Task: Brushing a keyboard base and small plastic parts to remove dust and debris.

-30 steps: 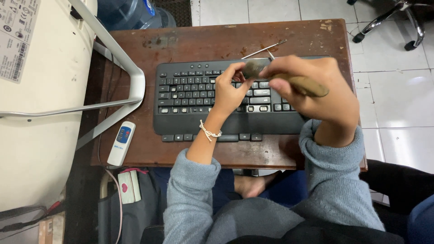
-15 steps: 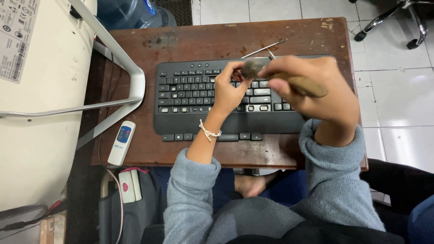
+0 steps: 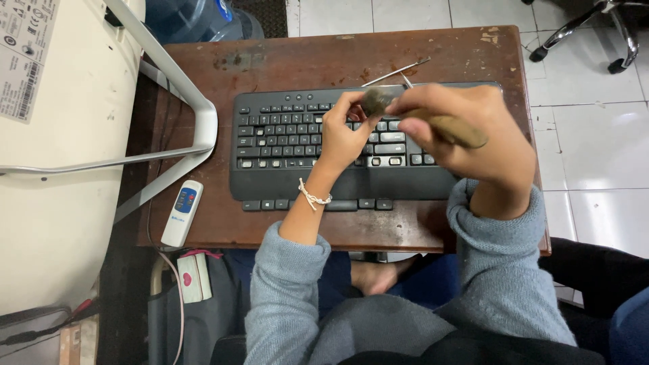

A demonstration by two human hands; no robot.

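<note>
The fingers [image 3: 433, 111] of the right hand [image 3: 473, 132] are clamped around the brown wooden handle of a small brush [image 3: 433, 122], whose dark bristle head sits just above the upper key rows of the black computer keyboard [image 3: 338, 145]. The left hand [image 3: 345, 135] rests on the middle of that keyboard with its fingers [image 3: 341, 108] curled together near the brush head; whether they pinch anything there cannot be told. A white cord bracelet [image 3: 314, 197] circles the left wrist, and both arms wear grey knitted sleeves [image 3: 500, 270]. The keyboard lies flat on a worn brown wooden counter [image 3: 270, 64]. Behind it, near the far edge, lie thin metal rods [image 3: 399, 71], touching the keyboard's back rim. At the counter's left front corner lies a small white remote control with a blue panel [image 3: 181, 213]. A large white appliance with a metal bar [image 3: 67, 135] stands to the left
</note>
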